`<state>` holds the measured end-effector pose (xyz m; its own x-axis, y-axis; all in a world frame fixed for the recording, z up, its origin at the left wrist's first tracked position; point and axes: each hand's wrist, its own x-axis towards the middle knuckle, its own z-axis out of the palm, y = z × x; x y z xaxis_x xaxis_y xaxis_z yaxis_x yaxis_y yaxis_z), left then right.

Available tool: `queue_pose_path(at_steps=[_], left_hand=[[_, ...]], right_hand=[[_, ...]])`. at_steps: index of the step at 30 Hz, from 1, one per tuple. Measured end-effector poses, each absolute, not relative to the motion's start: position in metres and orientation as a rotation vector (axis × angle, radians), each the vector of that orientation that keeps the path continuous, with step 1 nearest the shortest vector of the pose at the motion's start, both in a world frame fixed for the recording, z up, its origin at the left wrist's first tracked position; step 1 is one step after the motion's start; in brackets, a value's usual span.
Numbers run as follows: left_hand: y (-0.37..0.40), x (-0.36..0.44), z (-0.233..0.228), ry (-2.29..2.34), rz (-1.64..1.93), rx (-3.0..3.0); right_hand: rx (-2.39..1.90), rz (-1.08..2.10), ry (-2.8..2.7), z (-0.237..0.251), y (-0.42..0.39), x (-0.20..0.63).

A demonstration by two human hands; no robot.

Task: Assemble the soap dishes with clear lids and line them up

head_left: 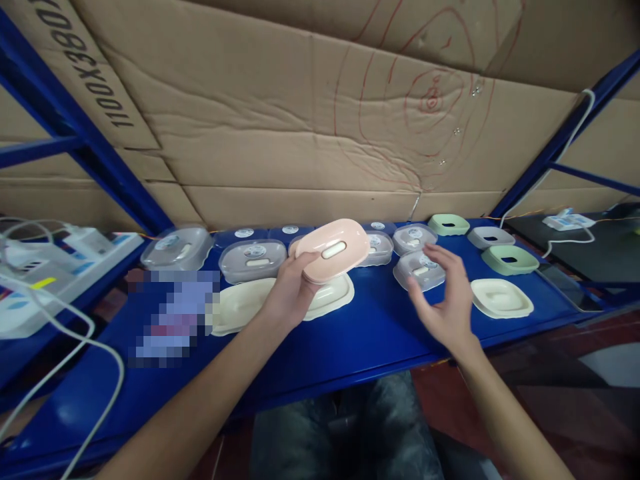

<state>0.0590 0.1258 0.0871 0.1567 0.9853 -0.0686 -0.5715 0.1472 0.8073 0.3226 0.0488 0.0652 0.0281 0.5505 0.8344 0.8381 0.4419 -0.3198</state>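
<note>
Head view showed the left hand [290, 290] clamped on a pink lid [333, 250], lifted above the blue desk [350, 340] for inspection, while the right hand [443, 300] hovered spread beside it, just before a clear container [420, 269].

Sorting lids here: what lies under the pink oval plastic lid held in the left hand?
A cream oval plastic lid lies on the blue shelf below it; the left hand covers part.
</note>
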Motion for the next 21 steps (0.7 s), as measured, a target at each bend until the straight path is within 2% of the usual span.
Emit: queue_pose_path(at_steps=[5,10,16,21], left_hand=[[0.128,0.057,0.088,0.716,1.263,0.666],[0.132,0.058,0.087,0.743,1.238,0.651],[0.133,0.054,0.091,0.767,1.263,0.619],[0.136,0.051,0.093,0.737,1.283,0.630]], right_hand=[[-1.488,-0.358,-1.669,0.068,0.046,0.410],[-1.706,-0.242,-1.853,0.085,0.093,0.462],[-1.942,-0.178,-1.900,0.105,0.164,0.479],[-1.996,-0.150,-2.018,0.111,0.192,0.449]])
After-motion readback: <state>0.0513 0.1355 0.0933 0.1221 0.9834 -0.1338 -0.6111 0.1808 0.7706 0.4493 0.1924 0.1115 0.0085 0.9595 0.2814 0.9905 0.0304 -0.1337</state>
